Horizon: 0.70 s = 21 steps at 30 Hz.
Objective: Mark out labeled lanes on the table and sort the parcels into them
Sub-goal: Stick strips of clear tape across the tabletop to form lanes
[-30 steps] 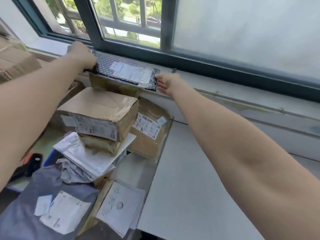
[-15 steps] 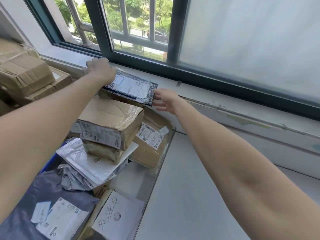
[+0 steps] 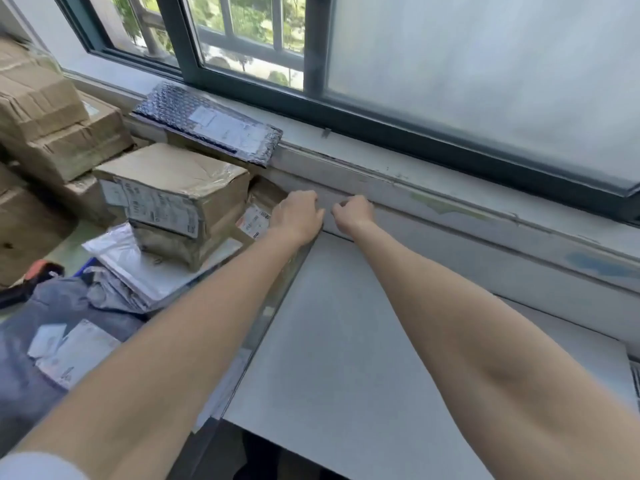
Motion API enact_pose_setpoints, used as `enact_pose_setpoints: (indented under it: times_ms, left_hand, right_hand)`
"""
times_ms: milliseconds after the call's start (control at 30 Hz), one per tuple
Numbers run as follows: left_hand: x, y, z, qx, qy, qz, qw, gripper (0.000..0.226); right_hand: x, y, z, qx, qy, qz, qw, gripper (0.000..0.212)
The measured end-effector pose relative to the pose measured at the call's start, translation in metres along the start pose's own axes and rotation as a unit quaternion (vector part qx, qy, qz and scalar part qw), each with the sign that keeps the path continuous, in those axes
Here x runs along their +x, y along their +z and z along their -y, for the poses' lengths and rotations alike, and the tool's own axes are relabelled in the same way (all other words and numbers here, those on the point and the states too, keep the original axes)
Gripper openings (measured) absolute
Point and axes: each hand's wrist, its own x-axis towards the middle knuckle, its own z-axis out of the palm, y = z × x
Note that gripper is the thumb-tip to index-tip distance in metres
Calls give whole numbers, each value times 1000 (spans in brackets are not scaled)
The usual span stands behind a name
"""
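My left hand (image 3: 298, 216) and my right hand (image 3: 354, 212) sit close together at the far left corner of the grey table (image 3: 346, 358), against the wall under the sill. Both have their fingers curled, and I see nothing in either. A black bubble mailer (image 3: 207, 128) with a white label lies free on the windowsill, overhanging the pile. Below it a taped cardboard box (image 3: 173, 188) rests on another box and on white poly mailers (image 3: 149, 271). A brown labelled parcel (image 3: 256, 220) leans just left of my left hand.
A grey poly bag (image 3: 52, 348) with labels lies at the lower left. Stacked cardboard boxes (image 3: 45, 116) stand at the far left. The windowsill (image 3: 450, 188) and window frame run along the table's far side. An orange and black tool (image 3: 31, 278) lies beside the bags.
Both hands let go of the black bubble mailer, which now rests on the sill. They came down and together to the table's far left corner.
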Motion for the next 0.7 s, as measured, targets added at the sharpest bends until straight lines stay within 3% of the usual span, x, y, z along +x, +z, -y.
enact_pose_setpoints:
  times_ms: [133,300,400,533,700]
  left_hand:
    - [-37,57,13,30,-77,29,996,26]
    - [-62,72,28,15,-135,20,990,26]
    - [-76,75,39,23,-155,25,987,26]
    - [-109,104,70,47,-216,89,971,27]
    - [-156,147,101,32,-251,152,955,23]
  right_hand:
    - [-18,21,-47,-42,-7,32,999,33]
    - [-35,54,-70,-51,-12,58,997,19]
    - [-42,72,-73,-106,-78,30,991,24]
    - [-44,97,-84,-240,-239,61,939,29]
    - [-50,138,-79,-360,-360,113,853,33]
